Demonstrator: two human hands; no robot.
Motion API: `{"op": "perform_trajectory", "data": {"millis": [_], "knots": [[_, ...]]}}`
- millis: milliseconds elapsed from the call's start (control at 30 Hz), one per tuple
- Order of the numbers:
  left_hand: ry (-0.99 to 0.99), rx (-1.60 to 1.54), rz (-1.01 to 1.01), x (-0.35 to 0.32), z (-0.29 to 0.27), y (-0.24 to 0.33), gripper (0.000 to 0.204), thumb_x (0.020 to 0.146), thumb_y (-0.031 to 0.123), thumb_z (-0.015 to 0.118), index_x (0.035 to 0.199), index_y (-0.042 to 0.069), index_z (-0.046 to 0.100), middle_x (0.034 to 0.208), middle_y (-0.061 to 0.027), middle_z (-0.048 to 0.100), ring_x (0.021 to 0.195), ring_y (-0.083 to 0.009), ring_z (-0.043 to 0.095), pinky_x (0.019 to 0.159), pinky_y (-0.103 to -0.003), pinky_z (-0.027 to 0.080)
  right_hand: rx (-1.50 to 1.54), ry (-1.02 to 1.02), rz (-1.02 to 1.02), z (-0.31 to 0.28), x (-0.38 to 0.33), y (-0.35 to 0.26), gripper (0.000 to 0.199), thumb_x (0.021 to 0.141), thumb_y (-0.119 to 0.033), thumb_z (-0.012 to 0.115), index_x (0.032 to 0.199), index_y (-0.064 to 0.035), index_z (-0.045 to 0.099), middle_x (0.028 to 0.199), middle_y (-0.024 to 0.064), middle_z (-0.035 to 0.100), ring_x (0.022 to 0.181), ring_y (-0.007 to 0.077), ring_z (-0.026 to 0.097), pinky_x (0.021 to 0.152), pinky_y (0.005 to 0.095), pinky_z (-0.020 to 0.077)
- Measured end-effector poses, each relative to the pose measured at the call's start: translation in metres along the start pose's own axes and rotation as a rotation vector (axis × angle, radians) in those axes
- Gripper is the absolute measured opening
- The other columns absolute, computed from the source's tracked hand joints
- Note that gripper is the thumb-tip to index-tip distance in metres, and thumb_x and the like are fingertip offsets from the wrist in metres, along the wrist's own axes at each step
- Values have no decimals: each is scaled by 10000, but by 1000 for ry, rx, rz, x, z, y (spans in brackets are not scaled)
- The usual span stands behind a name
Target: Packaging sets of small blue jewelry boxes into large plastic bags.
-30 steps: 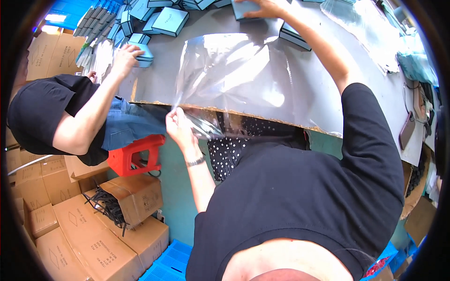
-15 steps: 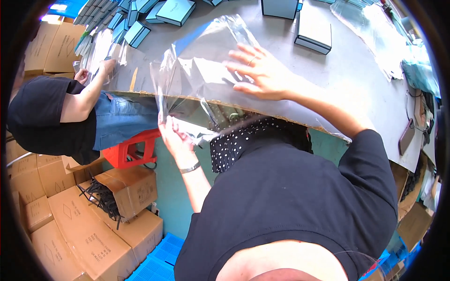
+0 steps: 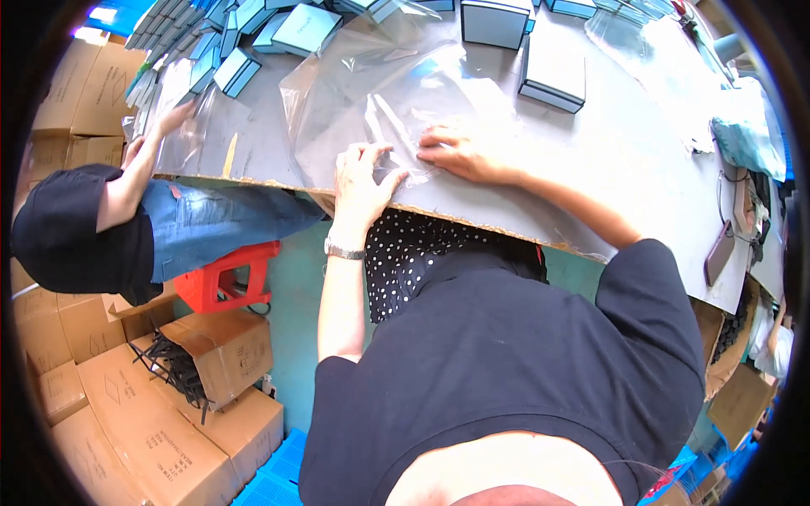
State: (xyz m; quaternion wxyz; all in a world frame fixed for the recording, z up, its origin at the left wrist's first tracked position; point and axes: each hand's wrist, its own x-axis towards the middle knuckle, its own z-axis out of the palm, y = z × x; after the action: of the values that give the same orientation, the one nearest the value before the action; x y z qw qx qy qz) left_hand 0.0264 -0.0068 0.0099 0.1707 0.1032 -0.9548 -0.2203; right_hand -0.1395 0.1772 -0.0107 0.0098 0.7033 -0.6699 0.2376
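Plastic film (image 3: 384, 94) lies on the counter (image 3: 620, 181), upper center of the frame; at its near edge, the left hand (image 3: 361, 185) has thumb and fingers apart; whether the right hand (image 3: 464, 158) has its fingers clamped is unclear.

Thin clear plastic film (image 3: 346, 105) lies on flat grey table (image 3: 641, 169), pale-blue square cardboard boxes (image 3: 305, 31) behind it; brown rectangular cardboard cartons (image 3: 152, 413) stand left, before table
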Motion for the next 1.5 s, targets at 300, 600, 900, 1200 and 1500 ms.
{"op": "perform_trajectory", "data": {"millis": [300, 600, 900, 1200, 1500], "knots": [[-265, -325, -158, 41, -6, -19, 131, 831, 146, 702, 846, 23, 658, 746, -81, 650, 643, -165, 583, 636, -311, 488, 54, 209, 95, -14, -34, -9, 209, 828, -146, 662, 1022, -96, 724, 1012, 65, 636, 939, 257, 601, 783, 380, 517], [56, -190, -62, 46, -15, 21, 87, 891, 28, 564, 971, 60, 548, 798, -136, 672, 789, -349, 665, 685, -438, 506, -471, 352, 398, -107, -56, 57, 654, 677, -263, 757, 1295, -184, 559, 1277, 132, 570, 1194, 310, 547, 1035, 419, 436], [-109, -1, 235, 20, -13, 29, 218, 747, -4, 612, 962, 28, 617, 933, -115, 625, 944, -323, 598, 829, -422, 479, 132, 492, 456, -133, -80, 83, 1135, 584, -438, 801, 1550, -313, 218, 1440, 175, 424, 1286, 350, 468, 1021, 505, 455], [-174, -400, 83, 12, -4, 33, 702, 716, -109, 435, 1392, 73, 498, 1291, -151, 571, 1043, -242, 611, 839, -315, 498, 502, 337, 438, -39, -57, -42, 1177, 492, -401, 882, 1497, -147, 323, 1417, 195, 339, 1362, 384, 332, 1102, 504, 327], [-47, -237, 244, 3, -10, 71, 676, 701, -125, 444, 1360, 9, 513, 1347, -190, 539, 1247, -365, 483, 1088, -428, 357, 151, 258, 341, -91, -64, -75, 916, 515, -261, 841, 1346, -147, 471, 1341, 219, 405, 1288, 433, 411, 1063, 501, 395]]}}
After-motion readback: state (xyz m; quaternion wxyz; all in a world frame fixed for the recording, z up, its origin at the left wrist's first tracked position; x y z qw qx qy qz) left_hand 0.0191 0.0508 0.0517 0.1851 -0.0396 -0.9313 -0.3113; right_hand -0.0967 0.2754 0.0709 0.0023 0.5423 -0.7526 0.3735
